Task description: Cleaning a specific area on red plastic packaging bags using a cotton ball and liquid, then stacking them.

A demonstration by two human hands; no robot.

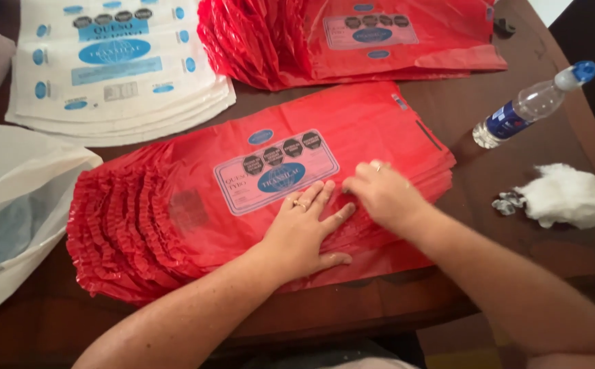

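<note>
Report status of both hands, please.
Left hand flat on red bag stack. Right hand pinching top bag edge. Water bottle, cotton wad off right.

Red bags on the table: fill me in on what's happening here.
A person has both hands on a fanned stack of red plastic bags on a brown table. The left hand lies flat on the top bag; the right hand works at it with curled fingers. A second red stack, white bags, a water bottle and cotton wad lie nearby.
</note>
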